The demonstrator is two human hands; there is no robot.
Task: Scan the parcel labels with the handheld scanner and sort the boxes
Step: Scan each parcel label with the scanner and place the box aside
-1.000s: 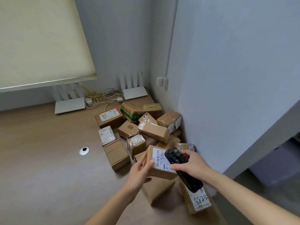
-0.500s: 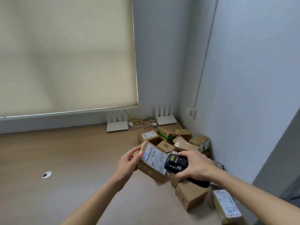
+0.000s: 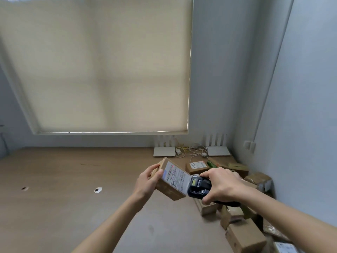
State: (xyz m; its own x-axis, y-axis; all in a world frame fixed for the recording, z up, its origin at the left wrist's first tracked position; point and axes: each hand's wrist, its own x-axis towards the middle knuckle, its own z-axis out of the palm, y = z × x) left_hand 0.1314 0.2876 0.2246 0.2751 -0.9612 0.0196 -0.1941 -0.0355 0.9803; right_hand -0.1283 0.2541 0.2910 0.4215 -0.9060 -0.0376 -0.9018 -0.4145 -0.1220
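My left hand (image 3: 145, 181) grips the box (image 3: 169, 185), label (image 3: 176, 177) facing right; my right hand (image 3: 221, 185) clasps the scanner (image 3: 198, 185) at the label's right end.

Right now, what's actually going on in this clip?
A person is scanning parcels at a wooden desk. The left hand holds a small cardboard box up with its white label facing the handheld scanner, which the right hand grips close to it. A red dot shows on the label. More boxes sit piled in the corner by the wall, near two white routers.
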